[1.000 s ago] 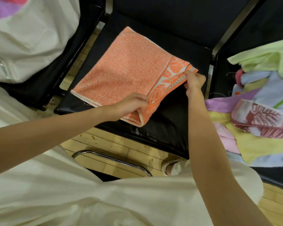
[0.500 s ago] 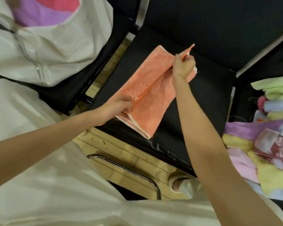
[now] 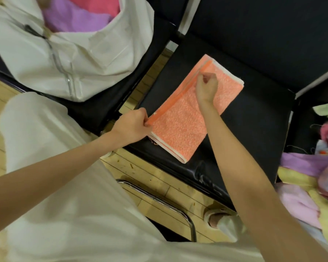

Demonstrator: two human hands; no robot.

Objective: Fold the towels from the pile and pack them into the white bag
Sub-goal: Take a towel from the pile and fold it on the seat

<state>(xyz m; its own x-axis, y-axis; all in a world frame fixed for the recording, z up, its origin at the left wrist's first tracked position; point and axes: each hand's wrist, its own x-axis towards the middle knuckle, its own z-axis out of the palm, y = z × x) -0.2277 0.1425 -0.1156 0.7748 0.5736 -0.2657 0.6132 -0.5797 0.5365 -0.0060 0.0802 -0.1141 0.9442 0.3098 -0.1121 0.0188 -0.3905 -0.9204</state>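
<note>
Orange towel [image 3: 180, 127] now folded narrower, speckled, white-edged, both hands pinching its edge

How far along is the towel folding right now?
Done: purple and pink towels sit in the white bag. In hand: left hand and right hand pinch the orange towel, almost folded. Left: the pile at right.

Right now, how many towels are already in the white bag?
2 that I can see: a purple towel and a pink towel behind it, both showing in the open top of the bag. More may be hidden underneath.
</note>
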